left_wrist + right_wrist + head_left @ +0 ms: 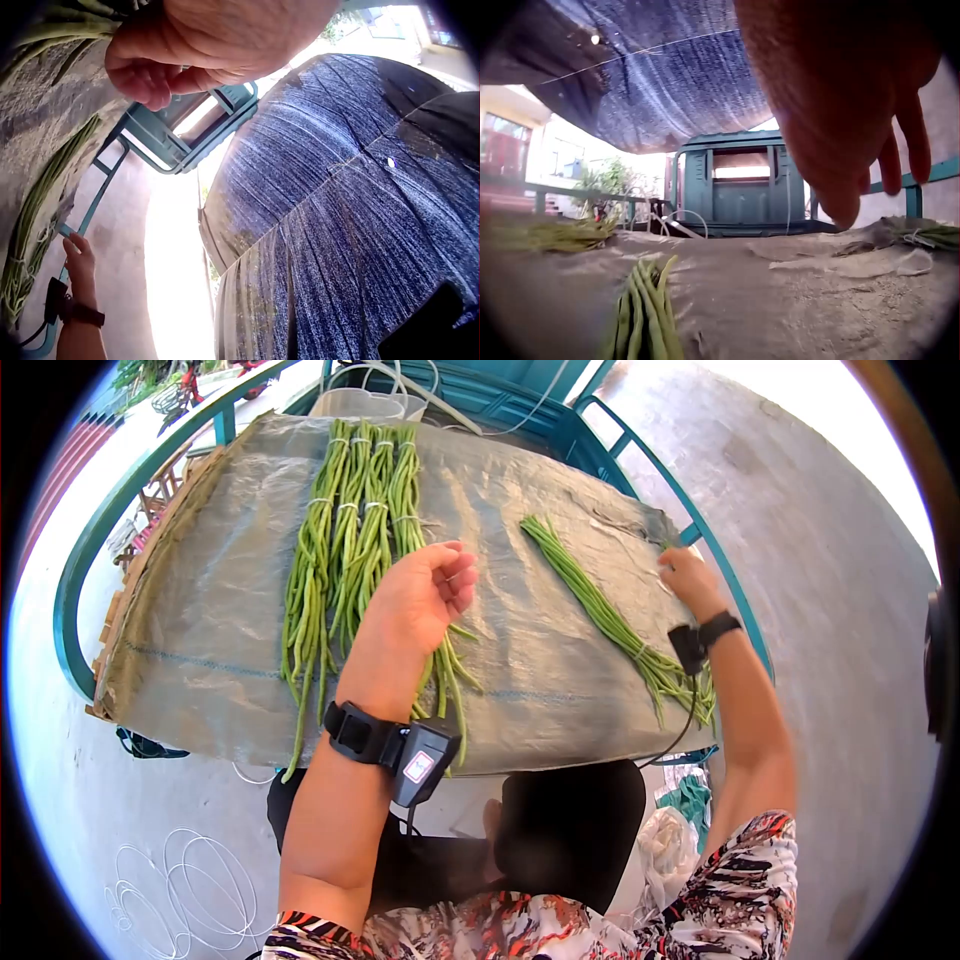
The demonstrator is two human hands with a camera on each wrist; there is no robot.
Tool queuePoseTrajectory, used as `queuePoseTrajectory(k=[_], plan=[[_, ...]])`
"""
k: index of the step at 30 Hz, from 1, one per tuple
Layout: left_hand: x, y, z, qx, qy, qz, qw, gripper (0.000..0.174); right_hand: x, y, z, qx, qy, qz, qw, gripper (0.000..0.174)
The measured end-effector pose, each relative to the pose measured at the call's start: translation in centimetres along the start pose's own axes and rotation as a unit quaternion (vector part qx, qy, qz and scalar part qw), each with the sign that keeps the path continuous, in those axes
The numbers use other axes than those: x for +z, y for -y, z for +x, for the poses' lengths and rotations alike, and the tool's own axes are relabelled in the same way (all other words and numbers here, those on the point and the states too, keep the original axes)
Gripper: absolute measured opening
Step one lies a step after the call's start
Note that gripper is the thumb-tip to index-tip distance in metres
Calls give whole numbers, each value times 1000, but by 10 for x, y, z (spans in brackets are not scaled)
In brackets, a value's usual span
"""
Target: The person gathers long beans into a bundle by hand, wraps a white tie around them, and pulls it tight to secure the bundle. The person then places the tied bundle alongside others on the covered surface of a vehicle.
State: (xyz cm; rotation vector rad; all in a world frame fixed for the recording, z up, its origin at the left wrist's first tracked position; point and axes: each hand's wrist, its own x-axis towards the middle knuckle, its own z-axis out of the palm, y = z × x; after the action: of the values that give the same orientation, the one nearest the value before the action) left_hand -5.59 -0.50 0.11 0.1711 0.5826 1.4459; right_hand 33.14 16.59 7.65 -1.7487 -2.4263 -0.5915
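Note:
Above the bean bundles, my left hand (425, 590) hovers with its fingers loosely bent and nothing in them. Several tied bundles of long green beans (350, 550) lie side by side beneath and beyond it. A separate bundle of long beans (585, 590) lies slantwise on the right, with a pale tie near its lower end. Past that bundle, my right hand (690, 582) is at the table's right edge, fingers pointing down in the right wrist view. Near those fingers are a white string loop (916, 262) and a small bunch of greens (934, 237).
A plastic sheet (210, 580) covers the flat surface holding the beans. Teal rails (660, 470) run along both sides, and a clear plastic tub (355, 403) stands at the far end. White cord coils (190, 890) lie on the ground at lower left.

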Motion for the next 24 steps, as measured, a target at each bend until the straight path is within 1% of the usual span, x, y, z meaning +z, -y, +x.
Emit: queuePoseTrajectory(k=[1, 2, 3, 5, 6, 9, 10, 13, 16, 19, 22, 24], plan=[[0, -1, -1, 3, -1, 4, 1000, 15, -1, 9, -9, 12, 62, 80, 995, 21], [-1, -1, 0, 5, 1, 11, 1000, 14, -7, 14, -22, 69, 156, 150, 974, 22], [-1, -1, -1, 7, -4, 15, 1000, 15, -17, 21, -37, 126, 247, 219, 935, 26], [0, -1, -2, 10, -12, 23, 1000, 15, 17, 4, -54, 113, 233, 284, 923, 30], [0, -1, -2, 10, -12, 25, 1000, 15, 21, 8, -65, 128, 229, 348, 900, 29], [-4, -1, 2, 7, -5, 22, 1000, 16, 30, 16, -82, 95, 196, 339, 915, 28], [-2, -2, -1, 7, -13, 22, 1000, 16, 20, 26, -86, 136, 212, 367, 896, 24], [-3, -4, -2, 8, -17, 30, 999, 16, 2, 41, -93, 189, 266, 455, 828, 19], [-4, -5, -2, 12, -2, 37, 999, 17, -14, 50, -95, 225, 308, 496, 780, 15], [-4, -5, 0, 7, -2, 35, 999, 16, -7, 45, -93, 183, 318, 543, 755, 12], [-3, -5, 0, 4, -5, 32, 999, 16, -6, 50, -95, 162, 272, 543, 777, 7], [-3, -5, 0, 4, -4, 32, 999, 15, -12, 57, -94, 183, 231, 528, 797, 7]])
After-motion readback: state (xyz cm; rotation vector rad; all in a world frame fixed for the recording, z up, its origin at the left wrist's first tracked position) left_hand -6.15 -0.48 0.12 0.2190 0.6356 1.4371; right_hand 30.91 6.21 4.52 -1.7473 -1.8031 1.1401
